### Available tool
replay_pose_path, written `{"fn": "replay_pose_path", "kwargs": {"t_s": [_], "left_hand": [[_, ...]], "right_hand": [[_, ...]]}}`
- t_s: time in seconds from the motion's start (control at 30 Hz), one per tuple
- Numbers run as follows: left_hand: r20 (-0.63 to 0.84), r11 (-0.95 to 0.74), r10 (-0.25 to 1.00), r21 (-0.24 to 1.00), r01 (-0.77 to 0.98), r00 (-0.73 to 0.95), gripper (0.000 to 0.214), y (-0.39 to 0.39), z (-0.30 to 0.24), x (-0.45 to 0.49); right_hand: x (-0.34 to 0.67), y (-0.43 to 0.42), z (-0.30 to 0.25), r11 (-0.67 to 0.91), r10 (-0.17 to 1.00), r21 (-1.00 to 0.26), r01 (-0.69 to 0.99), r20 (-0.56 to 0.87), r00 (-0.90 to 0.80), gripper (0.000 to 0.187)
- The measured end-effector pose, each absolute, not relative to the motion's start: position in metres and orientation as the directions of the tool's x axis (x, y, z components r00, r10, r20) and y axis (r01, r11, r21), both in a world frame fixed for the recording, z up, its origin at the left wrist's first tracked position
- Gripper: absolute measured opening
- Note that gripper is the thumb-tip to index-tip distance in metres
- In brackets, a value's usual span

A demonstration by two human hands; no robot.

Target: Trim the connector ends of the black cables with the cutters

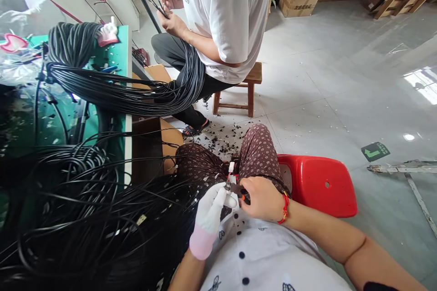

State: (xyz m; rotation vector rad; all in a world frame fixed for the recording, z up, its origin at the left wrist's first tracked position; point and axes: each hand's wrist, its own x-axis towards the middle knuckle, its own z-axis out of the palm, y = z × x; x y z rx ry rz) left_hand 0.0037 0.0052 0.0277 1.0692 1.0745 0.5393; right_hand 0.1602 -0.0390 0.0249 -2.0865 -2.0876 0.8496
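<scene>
Cable end (231, 169) between both hands, above lap.

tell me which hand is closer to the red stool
Right. The bare right hand with the red wrist cord sits just beside the red stool edge, gripping a small cutter. The gloved left hand is further away, on the far side of the right hand, pinching the wire end.
</scene>
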Motion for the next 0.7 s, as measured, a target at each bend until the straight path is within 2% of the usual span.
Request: {"fn": "replay_pose_path", "kwargs": {"t_s": [0.3, 0.5, 0.7], "left_hand": [[-0.360, 0.296, 0.825, 0.932, 0.209, 0.436, 0.026, 0.0049, 0.0259, 0.0015], [-0.376, 0.301, 0.812, 0.925, 0.232, 0.446, 0.027, 0.0048, 0.0234, 0.0007], [-0.419, 0.340, 0.810, 0.906, 0.253, 0.410, 0.026, 0.0048, 0.0238, 0.0036]], "right_hand": [[0.1644, -0.0372, 0.0332, -0.036, 0.916, -0.347, 0.937, -0.386, -0.108, 0.020], [0.1641, -0.0377, 0.0326, -0.047, 0.903, -0.333, 0.942, -0.418, -0.102, 0.018], [0.1667, -0.0379, 0.0287, -0.056, 0.907, -0.377, 0.924, -0.406, -0.111, 0.017]]}}
